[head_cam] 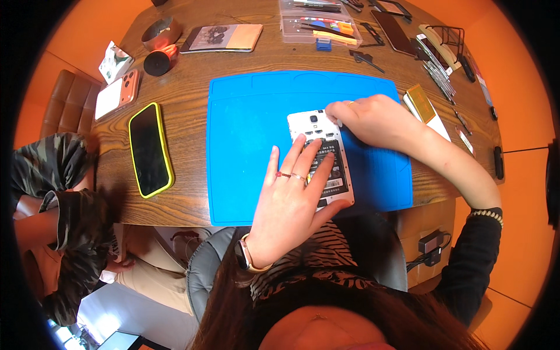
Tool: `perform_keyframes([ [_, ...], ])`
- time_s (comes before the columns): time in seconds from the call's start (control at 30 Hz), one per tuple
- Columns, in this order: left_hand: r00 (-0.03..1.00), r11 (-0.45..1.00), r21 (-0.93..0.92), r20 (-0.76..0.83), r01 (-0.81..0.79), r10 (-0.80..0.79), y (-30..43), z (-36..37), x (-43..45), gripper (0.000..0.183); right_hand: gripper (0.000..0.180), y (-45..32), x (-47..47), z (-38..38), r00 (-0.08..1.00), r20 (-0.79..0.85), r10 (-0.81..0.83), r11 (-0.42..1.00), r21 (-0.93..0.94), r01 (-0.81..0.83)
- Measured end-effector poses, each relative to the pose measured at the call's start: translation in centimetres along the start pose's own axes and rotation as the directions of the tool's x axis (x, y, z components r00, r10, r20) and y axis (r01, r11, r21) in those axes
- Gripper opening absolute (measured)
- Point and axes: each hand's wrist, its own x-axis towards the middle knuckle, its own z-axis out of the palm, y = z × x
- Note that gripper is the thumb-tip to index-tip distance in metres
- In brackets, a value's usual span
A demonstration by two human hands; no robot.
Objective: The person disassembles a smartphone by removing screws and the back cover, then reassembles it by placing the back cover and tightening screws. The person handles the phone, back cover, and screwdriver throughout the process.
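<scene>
A smartphone with its back cover off [302, 124] lies on the blue silicone work mat [245, 131], its camera end away from me. The black battery [339, 175] shows in its lower part. My left hand [297, 192] rests with spread fingers over the phone and battery, the thumb at the lower right corner. At the phone's upper right corner, my right hand [367, 118] has its fingers curled in and its thumb and index finger close together. Whether it pinches a small part or the phone's edge is hidden.
A yellow-framed phone [151, 151] lies left of the mat, near another person's camouflage sleeve [78, 218]. Behind the mat stands a clear plastic tool box [319, 24]. Screwdrivers [439, 81], phone parts and a white box [431, 118] lie to the right. A metal bowl [159, 35] is back left.
</scene>
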Motion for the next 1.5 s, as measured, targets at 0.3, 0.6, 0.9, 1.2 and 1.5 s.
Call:
perform_keyframes([
  [0.3, 0.999, 0.998, -0.051, 0.043, 0.032, -0.03, -0.2, -0.2, -0.1, 0.067, 0.013, 5.3, 4.8, 1.9, 0.961, -0.05, 0.273, 0.951, 0.161, -0.262],
  [0.6, 0.999, 0.999, -0.044, 0.051, 0.014, -0.012, -0.2, -0.3, 0.0, 0.065, 0.015, 5.2, 3.4, 3.4, 0.953, -0.222, 0.206, 0.974, 0.136, -0.179],
  [0.9, 0.998, 0.999, -0.048, 0.054, 0.011, -0.009, -0.3, -0.4, 0.0, 0.064, 0.03, 1.4, 1.5, -1.1, 0.788, -0.275, 0.55, 0.392, 0.919, 0.047],
  [1.2, 0.995, 0.998, -0.045, 0.098, 0.039, -0.035, 0.0, -0.6, 0.2, 0.066, 0.043, -1.7, -1.5, 0.5, 0.779, -0.392, 0.489, 0.802, 0.553, -0.225],
  [1.5, 0.991, 0.998, -0.022, 0.12, 0.058, -0.055, 0.0, -0.4, 0.3, 0.07, 0.072, -1.8, 1.7, 0.8, 0.783, -0.333, 0.526, 0.552, 0.833, -0.016],
])
